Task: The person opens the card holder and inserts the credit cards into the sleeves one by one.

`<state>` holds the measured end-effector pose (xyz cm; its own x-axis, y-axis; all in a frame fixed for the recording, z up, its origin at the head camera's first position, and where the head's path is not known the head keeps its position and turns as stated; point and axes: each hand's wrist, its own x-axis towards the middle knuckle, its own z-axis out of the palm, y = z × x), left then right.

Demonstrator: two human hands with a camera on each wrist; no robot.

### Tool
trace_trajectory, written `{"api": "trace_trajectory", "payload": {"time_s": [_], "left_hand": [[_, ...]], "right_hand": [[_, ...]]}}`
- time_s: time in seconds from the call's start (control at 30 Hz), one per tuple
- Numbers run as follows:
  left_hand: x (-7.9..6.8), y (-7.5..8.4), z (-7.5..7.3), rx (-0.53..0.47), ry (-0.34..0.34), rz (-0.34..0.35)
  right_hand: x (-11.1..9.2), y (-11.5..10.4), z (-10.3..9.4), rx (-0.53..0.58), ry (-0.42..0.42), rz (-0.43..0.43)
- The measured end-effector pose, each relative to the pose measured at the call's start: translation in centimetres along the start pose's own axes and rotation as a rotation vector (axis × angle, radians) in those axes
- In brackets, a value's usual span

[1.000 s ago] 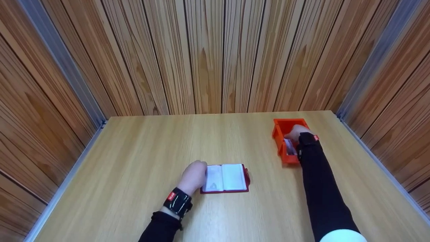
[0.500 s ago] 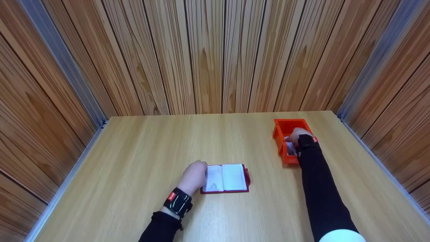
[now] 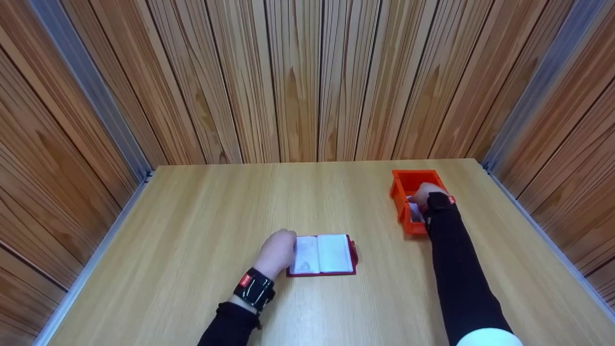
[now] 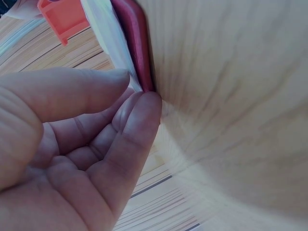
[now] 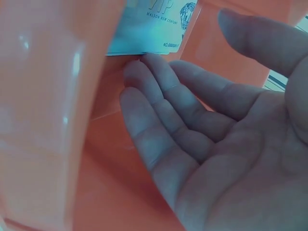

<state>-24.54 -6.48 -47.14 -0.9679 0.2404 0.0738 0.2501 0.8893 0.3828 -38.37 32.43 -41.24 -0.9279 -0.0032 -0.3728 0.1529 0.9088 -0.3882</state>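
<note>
A small red card holder [image 3: 335,253] lies spread open on the table, its pale clear sleeves facing up. My left hand [image 3: 276,252] pinches its left edge; in the left wrist view the thumb is by the sleeves and the fingertips [image 4: 148,103] are at the red cover [image 4: 137,43]. To the right, my right hand [image 3: 423,193] reaches into an orange bin [image 3: 399,197]. Cards [image 5: 149,29] lie in that bin, the top one printed "VIP". The right fingers, gently bent, have their tips at the cards' edge, and the thumb stands well apart from them.
The light wooden table [image 3: 216,206] has plank walls [image 3: 298,86] at the back and both sides. The bin stands near the far right corner, its raised walls around the right hand. A red clasp tab [image 3: 354,252] sticks out from the card holder's right side.
Over the last second my right hand has shifted slightly toward me inside the bin, and the card showing beside it looks paler. The left hand and the card holder stay put.
</note>
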Motion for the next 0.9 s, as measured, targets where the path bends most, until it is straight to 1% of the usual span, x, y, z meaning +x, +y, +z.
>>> {"api": "trace_trajectory", "payload": {"time_s": [0.17,0.27,0.33,0.5,0.6,0.7,0.8,0.9], "left_hand": [[0.0,0.0,0.0,0.021,0.002,0.019],[0.0,0.0,0.0,0.025,0.006,0.027],[0.0,0.0,0.0,0.027,0.004,0.024],[0.1,0.0,0.0,0.023,-0.012,0.006],[0.2,-0.1,0.0,0.028,-0.005,0.016],[0.1,-0.2,0.0,0.034,0.017,0.035],[0.2,-0.3,0.0,0.035,0.026,0.043],[0.1,-0.3,0.0,0.031,0.022,0.040]], "right_hand": [[0.1,0.3,0.3,0.000,-0.001,0.008],[0.0,0.3,0.4,0.021,0.003,0.008],[-0.1,0.4,0.4,0.017,0.015,-0.003],[-0.6,0.2,0.3,0.060,0.001,-0.005],[-0.9,-0.1,0.1,0.031,0.013,-0.015],[-0.6,-0.2,0.0,0.010,0.020,-0.013],[0.0,0.0,0.0,0.054,0.010,0.023],[0.6,0.2,-0.1,0.098,0.003,0.043]]}}
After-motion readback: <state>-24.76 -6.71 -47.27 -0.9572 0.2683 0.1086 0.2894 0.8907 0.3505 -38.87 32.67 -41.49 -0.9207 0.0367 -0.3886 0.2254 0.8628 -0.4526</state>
